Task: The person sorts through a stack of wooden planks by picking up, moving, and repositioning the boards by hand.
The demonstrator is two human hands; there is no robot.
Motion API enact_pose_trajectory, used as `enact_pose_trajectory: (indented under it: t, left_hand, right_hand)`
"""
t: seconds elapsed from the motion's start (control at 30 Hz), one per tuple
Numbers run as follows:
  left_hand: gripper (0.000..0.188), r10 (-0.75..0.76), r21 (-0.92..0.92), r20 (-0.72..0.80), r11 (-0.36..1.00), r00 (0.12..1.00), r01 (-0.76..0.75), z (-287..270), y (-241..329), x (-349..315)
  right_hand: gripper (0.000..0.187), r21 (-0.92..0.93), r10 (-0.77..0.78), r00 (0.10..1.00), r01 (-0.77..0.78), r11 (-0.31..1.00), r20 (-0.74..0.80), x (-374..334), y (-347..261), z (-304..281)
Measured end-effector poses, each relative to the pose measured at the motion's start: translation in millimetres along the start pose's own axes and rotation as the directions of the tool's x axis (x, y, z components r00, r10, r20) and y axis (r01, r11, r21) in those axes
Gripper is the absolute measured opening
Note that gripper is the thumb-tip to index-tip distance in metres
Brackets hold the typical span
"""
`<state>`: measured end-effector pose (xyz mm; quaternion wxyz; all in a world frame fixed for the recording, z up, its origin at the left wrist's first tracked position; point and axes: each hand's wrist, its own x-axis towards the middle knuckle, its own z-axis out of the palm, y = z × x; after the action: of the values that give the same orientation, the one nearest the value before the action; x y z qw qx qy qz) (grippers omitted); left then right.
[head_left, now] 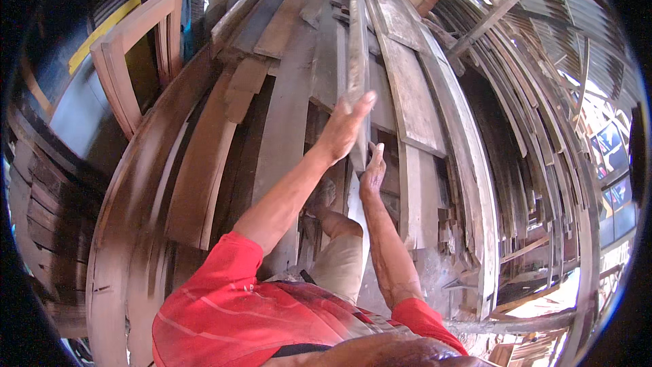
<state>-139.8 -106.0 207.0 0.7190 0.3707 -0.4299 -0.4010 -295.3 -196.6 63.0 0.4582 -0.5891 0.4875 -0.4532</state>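
A long, narrow wooden plank runs away from me over the boards, seen nearly edge-on, with its near end between my arms. My left hand grips it from the left side, its thumb reaching across the top; motion blurs the fingers slightly. Lower down, at the plank's near end, my right hand holds the right side with the thumb pointing up. The right hand's other fingers are partly hidden. Below both hands lies a broad spread of loose boards, some overlapping, with dark gaps between them.
To the left stands a reddish-brown wooden frame by a pale blue panel. Tall stacks of thin planks fill the right side, with a slanted beam across their upper part. My bare foot is among the boards.
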Motion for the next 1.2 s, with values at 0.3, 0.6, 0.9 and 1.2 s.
enact_pose_trajectory:
  t: [0.3, 0.6, 0.9, 1.2]
  left_hand:
    - [0.097, -0.002, 0.127, 0.149, 0.992, 0.989, -0.018, 12.6, -46.4, 8.8]
    - [0.09, 0.055, 0.194, -0.081, 0.98, 0.995, -0.038, 2.8, -128.4, -29.5]
    - [0.079, -0.188, -0.185, -0.167, 0.97, 0.968, 0.156, 6.5, -88.7, -33.0]
    - [0.07, -0.105, -0.287, -0.109, 0.955, 0.988, 0.07, -10.1, -42.3, -22.1]
  right_hand:
    - [0.048, 0.214, 0.152, 0.903, -0.069, 0.974, -0.401, -28.0, 47.5, -60.1]
    - [0.098, -0.483, -0.637, 0.763, 0.601, 0.637, 0.11, -83.7, -63.5, -60.3]
    - [0.094, -0.737, -0.365, 0.807, 0.581, 0.346, 0.465, -37.1, -42.3, -80.4]
    - [0.095, -0.581, -0.515, 0.725, 0.682, 0.445, 0.457, -36.8, -61.9, -44.7]
